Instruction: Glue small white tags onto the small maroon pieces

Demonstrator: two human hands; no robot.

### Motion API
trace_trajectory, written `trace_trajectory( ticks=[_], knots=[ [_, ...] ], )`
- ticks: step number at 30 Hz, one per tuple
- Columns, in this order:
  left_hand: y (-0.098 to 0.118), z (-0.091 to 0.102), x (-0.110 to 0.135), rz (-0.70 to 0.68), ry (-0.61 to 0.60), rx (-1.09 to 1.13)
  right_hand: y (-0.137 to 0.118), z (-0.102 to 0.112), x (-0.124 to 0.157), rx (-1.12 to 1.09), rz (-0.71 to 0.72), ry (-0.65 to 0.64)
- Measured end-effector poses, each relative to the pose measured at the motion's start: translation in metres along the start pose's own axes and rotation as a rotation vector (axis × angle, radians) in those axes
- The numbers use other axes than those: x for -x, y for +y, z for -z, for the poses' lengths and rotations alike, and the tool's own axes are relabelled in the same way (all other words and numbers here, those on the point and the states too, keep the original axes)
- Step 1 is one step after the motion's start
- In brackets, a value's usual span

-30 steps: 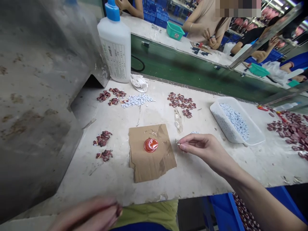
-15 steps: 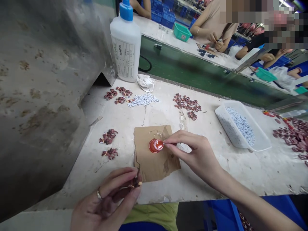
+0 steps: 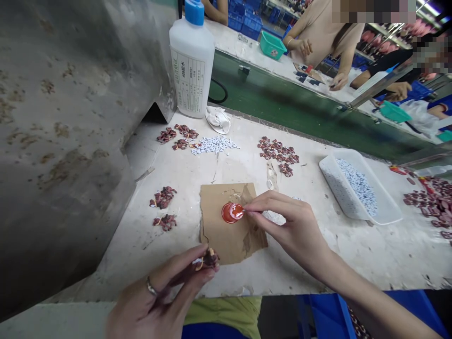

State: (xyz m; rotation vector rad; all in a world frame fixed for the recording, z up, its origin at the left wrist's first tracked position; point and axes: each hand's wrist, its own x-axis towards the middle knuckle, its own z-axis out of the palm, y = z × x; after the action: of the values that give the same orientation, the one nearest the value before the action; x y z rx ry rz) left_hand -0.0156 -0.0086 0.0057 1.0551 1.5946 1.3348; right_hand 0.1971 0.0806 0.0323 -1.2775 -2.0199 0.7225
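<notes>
My left hand (image 3: 169, 287) is closed, thumb and fingers pinching a small brown figurine (image 3: 209, 260) with a yellow band and a pale patch. It is held low, by the near edge of a torn cardboard piece (image 3: 222, 245). On that cardboard sits a small red cap (image 3: 226, 214) with something glossy and clear in it. My right hand (image 3: 289, 219) is closed in a pinch with its fingertips at the cap's right rim. What they grip is too small to make out. Two clumps of brown figurines (image 3: 163, 197) lie on the table to the left.
A glue bottle (image 3: 192, 70) with a blue cap stands at the back beside a crumpled white cloth (image 3: 218, 120). Small pale pieces (image 3: 215, 145) and more brown figurines (image 3: 278, 153) lie behind the cardboard. A white tub (image 3: 328, 179) sits right. A metal housing (image 3: 70, 141) rises left.
My left hand has shifted slightly right and turned the figurine, so more of it shows. The right hand stays at the red cap. The view has moved a little.
</notes>
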Motion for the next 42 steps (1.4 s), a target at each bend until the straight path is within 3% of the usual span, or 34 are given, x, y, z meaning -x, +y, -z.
trace_trajectory(
  ticks=[4, 9, 14, 24, 31, 35, 39, 42],
  knots=[
    [-0.006, 0.0, -0.007, -0.207, -0.103, -0.081, 0.0, 0.0, 0.0, 0.001, -0.007, 0.005],
    [-0.003, -0.003, -0.012, -0.258, -0.183, -0.178, -0.013, 0.0, 0.007, -0.135, -0.021, 0.042],
    [-0.01, -0.002, -0.013, -0.38, -0.218, -0.238, -0.033, -0.006, 0.02, -0.339, -0.064, -0.013],
    [-0.01, -0.001, -0.015, -0.399, -0.229, -0.284, -0.035, -0.016, 0.026, -0.391, -0.06, -0.057],
    [-0.013, -0.002, -0.015, -0.403, -0.219, -0.253, -0.039, -0.015, 0.025, -0.33, -0.031, -0.091],
    [-0.017, 0.0, -0.013, -0.441, -0.178, -0.273, -0.039, -0.015, 0.029, -0.158, 0.119, -0.079],
    [-0.02, 0.002, -0.014, -0.458, -0.211, -0.228, -0.036, -0.012, 0.037, 0.063, 0.285, -0.136],
    [-0.018, 0.003, -0.014, -0.47, -0.25, -0.165, -0.037, -0.01, 0.039, 0.033, 0.283, -0.153]
  ],
)
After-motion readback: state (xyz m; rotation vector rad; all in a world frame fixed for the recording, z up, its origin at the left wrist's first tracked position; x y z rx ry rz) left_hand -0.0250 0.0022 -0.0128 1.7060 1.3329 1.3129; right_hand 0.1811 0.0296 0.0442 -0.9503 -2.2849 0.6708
